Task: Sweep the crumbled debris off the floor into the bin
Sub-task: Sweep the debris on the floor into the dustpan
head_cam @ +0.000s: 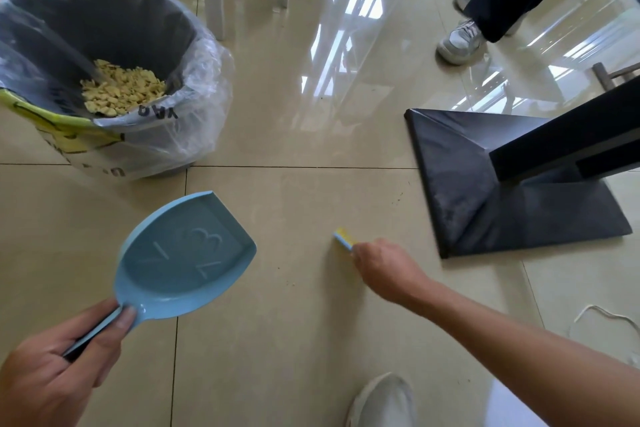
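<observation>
1. Head view, nearest first: my left hand point(65, 354) is closed around the handle of the dustpan point(187, 253), thumb pressed at the neck, pan held up off the floor point(298, 340) and tipped so its inside faces me.
2. Nothing in the pan that I can see, so to my eye the load has already gone.
3. Raised marks are moulded into the pan's bottom; they look like a "3" and some strokes, but I can't read them for sure.
4. Over on the other side, my right hand point(384, 267) is reaching low to the floor, fingers wrapped round a small brush point(343, 238); only its blue-and-yellow end pokes out, blurred.
5. Around that brush the tiles look almost clean, just a few dark specks scattered toward the black stand point(460, 184).
6. Farther off, left, there's the bin point(104, 31) with its clear liner, and the debris point(121, 88) sits heaped inside it, pale yellow crumbs.
7. My call: the bulk is done; what's left is chasing the last specks into the pan and one more tip.
8. Bin lettering shows through the liner upside down, maybe "YAO", too crumpled to trust.
</observation>
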`<state>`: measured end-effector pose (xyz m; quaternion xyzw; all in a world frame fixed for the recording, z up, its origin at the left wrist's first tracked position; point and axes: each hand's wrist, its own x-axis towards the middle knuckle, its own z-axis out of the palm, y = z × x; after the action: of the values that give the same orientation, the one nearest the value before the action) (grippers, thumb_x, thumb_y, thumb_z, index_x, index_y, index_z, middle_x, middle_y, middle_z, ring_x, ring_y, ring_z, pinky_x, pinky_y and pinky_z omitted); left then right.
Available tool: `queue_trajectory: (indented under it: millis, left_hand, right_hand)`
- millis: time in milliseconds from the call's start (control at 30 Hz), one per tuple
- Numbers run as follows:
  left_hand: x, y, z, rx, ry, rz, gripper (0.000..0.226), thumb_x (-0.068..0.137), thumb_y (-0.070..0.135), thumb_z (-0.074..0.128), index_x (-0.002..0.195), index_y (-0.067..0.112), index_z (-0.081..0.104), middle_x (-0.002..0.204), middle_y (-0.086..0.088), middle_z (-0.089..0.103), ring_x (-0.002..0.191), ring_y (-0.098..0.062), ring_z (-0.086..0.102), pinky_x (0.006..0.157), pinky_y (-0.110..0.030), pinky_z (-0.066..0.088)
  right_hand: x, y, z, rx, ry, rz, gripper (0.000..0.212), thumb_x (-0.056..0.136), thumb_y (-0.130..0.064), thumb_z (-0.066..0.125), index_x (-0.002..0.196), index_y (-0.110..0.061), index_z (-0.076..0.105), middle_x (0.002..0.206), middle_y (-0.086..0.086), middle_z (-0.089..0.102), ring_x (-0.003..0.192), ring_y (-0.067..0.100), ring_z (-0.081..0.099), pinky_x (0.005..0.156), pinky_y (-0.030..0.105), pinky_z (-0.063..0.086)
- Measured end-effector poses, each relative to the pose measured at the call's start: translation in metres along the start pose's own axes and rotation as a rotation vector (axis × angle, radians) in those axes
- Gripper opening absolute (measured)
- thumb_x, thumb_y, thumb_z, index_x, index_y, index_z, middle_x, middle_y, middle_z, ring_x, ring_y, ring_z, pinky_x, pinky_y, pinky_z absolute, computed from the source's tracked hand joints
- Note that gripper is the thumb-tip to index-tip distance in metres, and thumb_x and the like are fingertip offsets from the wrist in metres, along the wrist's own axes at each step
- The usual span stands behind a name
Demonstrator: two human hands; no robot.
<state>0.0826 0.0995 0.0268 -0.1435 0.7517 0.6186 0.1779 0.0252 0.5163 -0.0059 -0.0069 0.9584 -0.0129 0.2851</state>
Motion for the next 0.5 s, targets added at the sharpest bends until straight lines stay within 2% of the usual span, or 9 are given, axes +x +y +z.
queue_trajectory:
  millis: [33, 100, 167, 233, 333, 433, 500]
  left_hand:
    - [-0.002, 0.006, 0.002, 0.015, -0.009, 0.003, 0.075, 0.072, 0.079, 0.066, 0.093, 0.007, 0.075, 0.038, 0.001, 0.035, 0.043, -0.038, 0.027, 0.048, -0.038, 0.019]
    - [-0.005, 0.009, 0.007, 0.060, -0.021, 0.030, 0.063, 0.081, 0.070, 0.066, 0.092, 0.009, 0.075, 0.040, 0.003, 0.034, 0.047, -0.039, 0.028, 0.050, -0.040, 0.021]
    - [-0.006, 0.008, 0.010, 0.106, -0.007, 0.052, 0.042, 0.093, 0.051, 0.066, 0.090, 0.010, 0.076, 0.041, 0.003, 0.034, 0.049, -0.038, 0.030, 0.052, -0.043, 0.023]
    - [-0.007, 0.005, 0.013, 0.131, 0.019, 0.035, 0.035, 0.095, 0.048, 0.065, 0.088, 0.015, 0.077, 0.042, 0.003, 0.035, 0.043, -0.029, 0.029, 0.052, -0.044, 0.025]
    - [-0.004, 0.005, 0.016, 0.127, 0.039, 0.025, 0.052, 0.088, 0.061, 0.061, 0.089, 0.011, 0.074, 0.044, 0.003, 0.038, 0.039, -0.010, 0.031, 0.046, -0.040, 0.024]
    - [-0.002, 0.003, 0.017, 0.194, 0.059, 0.065, 0.040, 0.096, 0.044, 0.060, 0.088, 0.007, 0.075, 0.044, 0.003, 0.039, 0.037, -0.006, 0.030, 0.039, -0.022, 0.025]
    - [-0.004, 0.003, 0.020, 0.247, 0.061, 0.086, 0.033, 0.100, 0.032, 0.059, 0.084, 0.008, 0.075, 0.043, 0.003, 0.040, 0.037, -0.006, 0.032, 0.039, -0.017, 0.025]
  right_hand:
    - [-0.009, -0.010, 0.001, 0.031, -0.019, -0.047, 0.026, 0.100, -0.031, 0.042, 0.081, -0.017, 0.054, 0.071, 0.011, 0.055, 0.067, 0.038, 0.059, 0.056, 0.037, 0.041]
    - [-0.024, -0.022, 0.000, 0.084, -0.030, -0.101, 0.032, 0.101, -0.036, 0.040, 0.076, -0.017, 0.047, 0.065, 0.009, 0.053, 0.061, 0.037, 0.053, 0.052, 0.036, 0.037]
    - [-0.035, -0.020, -0.010, 0.120, 0.011, -0.099, 0.034, 0.101, -0.038, 0.041, 0.077, -0.016, 0.049, 0.064, 0.008, 0.055, 0.061, 0.036, 0.054, 0.053, 0.038, 0.040]
    - [-0.042, -0.003, -0.021, 0.134, 0.086, -0.048, 0.034, 0.101, -0.038, 0.043, 0.078, -0.015, 0.052, 0.065, 0.010, 0.058, 0.064, 0.036, 0.057, 0.056, 0.040, 0.045]
    - [-0.056, 0.051, -0.021, 0.080, 0.177, 0.164, 0.033, 0.098, -0.034, 0.046, 0.070, -0.017, 0.047, 0.071, 0.016, 0.065, 0.068, 0.038, 0.060, 0.058, 0.038, 0.044]
    - [-0.081, 0.115, -0.007, 0.028, 0.119, 0.490, 0.027, 0.095, -0.026, 0.045, 0.071, -0.017, 0.051, 0.082, 0.016, 0.068, 0.068, 0.033, 0.056, 0.060, 0.035, 0.043]
    - [-0.103, 0.149, 0.005, 0.001, 0.011, 0.667, 0.016, 0.091, -0.016, 0.044, 0.078, -0.015, 0.053, 0.082, 0.012, 0.066, 0.068, 0.029, 0.055, 0.064, 0.034, 0.044]
